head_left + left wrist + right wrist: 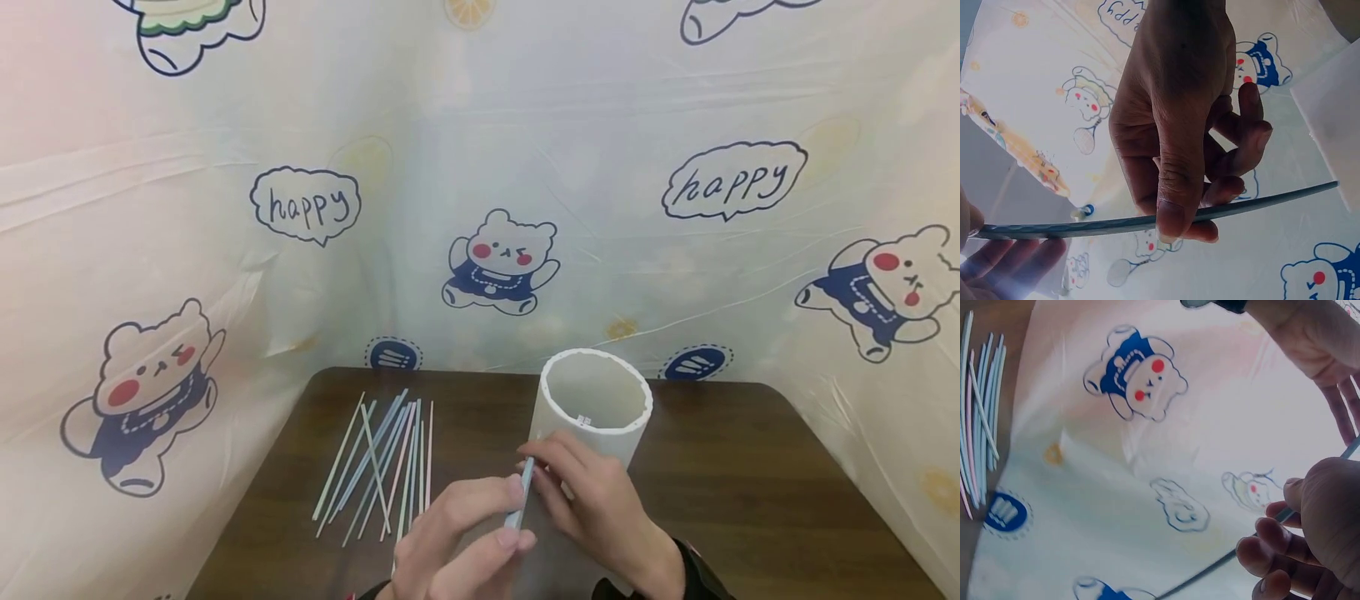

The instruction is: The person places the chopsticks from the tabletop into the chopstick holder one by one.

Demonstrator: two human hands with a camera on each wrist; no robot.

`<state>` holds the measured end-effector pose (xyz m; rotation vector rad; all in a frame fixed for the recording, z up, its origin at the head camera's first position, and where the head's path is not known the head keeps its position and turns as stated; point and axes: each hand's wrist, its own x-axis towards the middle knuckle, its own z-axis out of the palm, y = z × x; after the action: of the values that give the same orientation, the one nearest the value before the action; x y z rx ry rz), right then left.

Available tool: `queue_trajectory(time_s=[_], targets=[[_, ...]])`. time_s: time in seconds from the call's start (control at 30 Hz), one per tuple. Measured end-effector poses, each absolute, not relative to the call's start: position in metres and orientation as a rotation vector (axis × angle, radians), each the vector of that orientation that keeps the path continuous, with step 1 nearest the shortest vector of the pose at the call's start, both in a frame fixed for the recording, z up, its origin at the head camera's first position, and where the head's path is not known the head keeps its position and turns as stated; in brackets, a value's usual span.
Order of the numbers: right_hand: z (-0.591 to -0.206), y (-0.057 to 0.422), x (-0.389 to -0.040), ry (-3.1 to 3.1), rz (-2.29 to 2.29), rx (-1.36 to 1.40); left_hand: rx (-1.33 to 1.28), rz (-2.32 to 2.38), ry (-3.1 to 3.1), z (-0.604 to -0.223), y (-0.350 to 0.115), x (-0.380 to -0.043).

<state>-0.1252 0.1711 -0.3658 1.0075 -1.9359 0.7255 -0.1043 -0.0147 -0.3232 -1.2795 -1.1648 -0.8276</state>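
My left hand (465,533) pinches a thin blue stick (527,479) between thumb and fingers. In the left wrist view the stick (1110,225) runs sideways under the thumb and bows slightly. My right hand (600,504) stands close by, in front of a white open-topped bin (626,446). The right wrist view has the right hand (1310,544) pinching the same stick (1216,565) between thumb and fingertips. In that view the left hand (1310,356) shows at the upper right.
Several thin sticks (385,450) in pale blue, green and pink lie spread and partly crossed on the left of the dark wooden table (750,500). The bin has a scalloped rim (546,392). A printed curtain (420,192) with bears hangs round the table's back and sides.
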Motion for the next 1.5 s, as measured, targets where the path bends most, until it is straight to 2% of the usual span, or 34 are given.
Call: queue_trajectory(time_s=[0.2, 0.43, 1.17, 1.5], targets=[[-0.354, 0.184, -0.136, -1.931, 0.677, 0.876, -1.235, -0.852, -1.208, -0.318, -0.007, -0.102], [-0.36, 0.198, -0.149, -2.044, 0.631, 0.746, -1.122, -0.88, -1.231, -0.316, 0.012, -0.122], [-0.382, 0.212, -0.168, -2.16, 0.633, 0.659, -1.097, -1.003, -1.815, -0.373, 0.035, -0.187], [-0.384, 0.211, -0.169, -2.184, 0.632, 0.569, -1.077, -0.962, -1.993, -0.394, 0.041, -0.2]])
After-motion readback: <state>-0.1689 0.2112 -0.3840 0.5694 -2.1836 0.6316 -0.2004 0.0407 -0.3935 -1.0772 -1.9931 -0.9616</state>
